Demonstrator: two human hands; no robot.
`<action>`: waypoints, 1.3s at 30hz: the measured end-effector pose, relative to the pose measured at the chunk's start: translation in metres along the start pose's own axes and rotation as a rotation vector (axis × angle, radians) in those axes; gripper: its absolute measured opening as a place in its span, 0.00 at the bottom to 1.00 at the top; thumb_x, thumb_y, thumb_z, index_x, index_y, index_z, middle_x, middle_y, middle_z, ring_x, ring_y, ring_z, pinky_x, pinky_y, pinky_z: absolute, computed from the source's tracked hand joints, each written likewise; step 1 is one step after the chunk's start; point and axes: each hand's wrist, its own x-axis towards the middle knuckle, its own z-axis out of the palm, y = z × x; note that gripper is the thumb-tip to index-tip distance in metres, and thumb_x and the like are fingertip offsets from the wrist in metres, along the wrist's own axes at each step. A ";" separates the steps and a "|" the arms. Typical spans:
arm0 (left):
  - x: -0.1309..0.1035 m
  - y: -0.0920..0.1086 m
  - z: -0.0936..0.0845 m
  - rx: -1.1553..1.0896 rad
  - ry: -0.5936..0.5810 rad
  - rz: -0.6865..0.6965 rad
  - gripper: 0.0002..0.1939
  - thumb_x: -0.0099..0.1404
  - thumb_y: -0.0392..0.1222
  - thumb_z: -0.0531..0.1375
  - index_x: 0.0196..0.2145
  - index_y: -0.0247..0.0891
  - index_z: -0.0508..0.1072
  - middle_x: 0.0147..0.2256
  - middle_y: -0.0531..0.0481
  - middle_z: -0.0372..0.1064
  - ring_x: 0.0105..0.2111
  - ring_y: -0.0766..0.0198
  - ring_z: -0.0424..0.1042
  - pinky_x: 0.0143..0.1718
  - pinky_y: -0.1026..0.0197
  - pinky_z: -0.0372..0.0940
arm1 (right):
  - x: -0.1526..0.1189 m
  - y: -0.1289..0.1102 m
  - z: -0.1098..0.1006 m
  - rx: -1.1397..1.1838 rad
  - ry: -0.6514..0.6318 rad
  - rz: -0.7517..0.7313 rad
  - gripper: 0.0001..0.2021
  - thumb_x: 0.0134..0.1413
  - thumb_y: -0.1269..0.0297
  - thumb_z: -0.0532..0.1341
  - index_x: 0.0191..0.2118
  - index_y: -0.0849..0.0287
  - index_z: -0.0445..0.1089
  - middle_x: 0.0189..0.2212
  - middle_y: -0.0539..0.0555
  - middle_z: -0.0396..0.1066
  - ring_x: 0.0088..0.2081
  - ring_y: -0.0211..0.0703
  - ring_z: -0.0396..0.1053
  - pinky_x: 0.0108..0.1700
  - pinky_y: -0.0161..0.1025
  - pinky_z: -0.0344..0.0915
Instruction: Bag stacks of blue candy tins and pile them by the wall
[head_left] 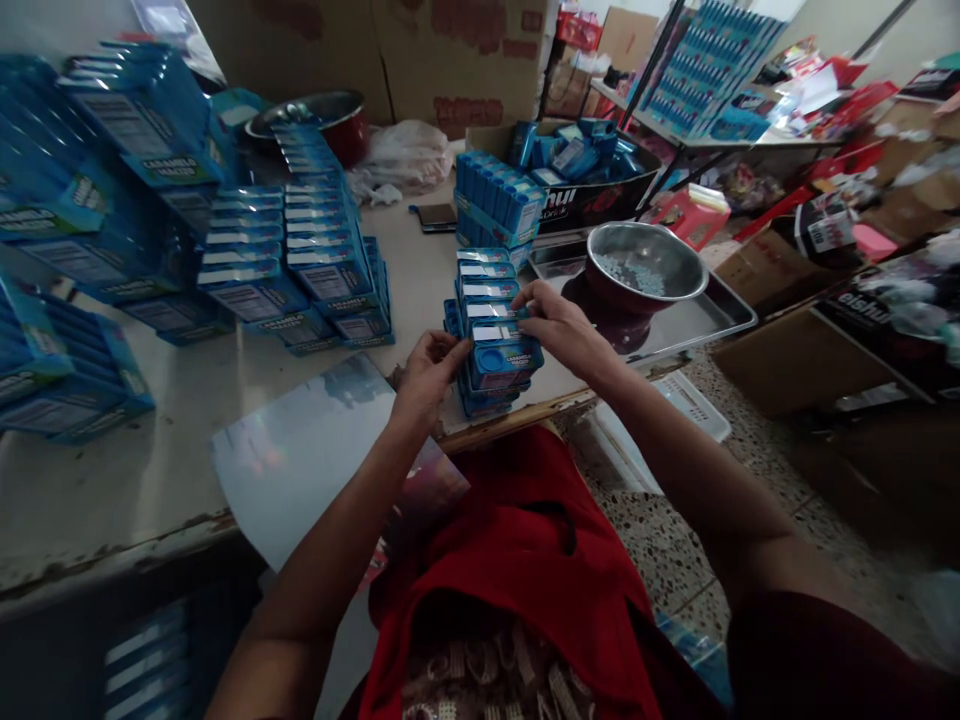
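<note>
A stack of blue candy boxes stands at the table's front edge, right in front of me. White strips show on the upper boxes, and a front one is printed with "CARAMELO". My left hand is closed at the stack's left front, thumb and fingertips against a box. From the right, my right hand has its fingers bent over the side and top of the upper boxes. Part of the boxes is hidden behind my fingers.
Tall stacks of blue boxes fill the table's left side. A metal bowl with small pale-blue pieces sits on a metal tray to the right. Behind is a carton of loose blue packs. A glossy sheet overhangs the front edge.
</note>
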 end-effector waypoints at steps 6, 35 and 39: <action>0.003 -0.008 -0.005 0.533 0.143 0.543 0.21 0.77 0.43 0.58 0.64 0.43 0.74 0.55 0.42 0.73 0.54 0.54 0.74 0.57 0.52 0.70 | -0.015 -0.010 -0.007 -0.660 0.053 -0.265 0.25 0.69 0.74 0.50 0.62 0.55 0.75 0.46 0.58 0.74 0.42 0.48 0.69 0.42 0.42 0.59; 0.147 0.055 0.038 0.693 0.126 0.149 0.24 0.84 0.49 0.48 0.52 0.37 0.82 0.53 0.37 0.81 0.54 0.50 0.78 0.52 0.55 0.67 | -0.013 -0.042 -0.001 -1.236 -0.107 -0.227 0.29 0.69 0.76 0.58 0.69 0.46 0.72 0.47 0.58 0.77 0.43 0.48 0.73 0.34 0.38 0.56; 0.142 0.050 0.049 0.652 0.198 0.145 0.20 0.82 0.41 0.48 0.58 0.39 0.78 0.59 0.39 0.79 0.58 0.52 0.76 0.55 0.56 0.66 | -0.013 -0.040 -0.003 -1.239 -0.107 -0.240 0.29 0.68 0.76 0.58 0.69 0.47 0.72 0.45 0.58 0.76 0.42 0.48 0.72 0.33 0.38 0.54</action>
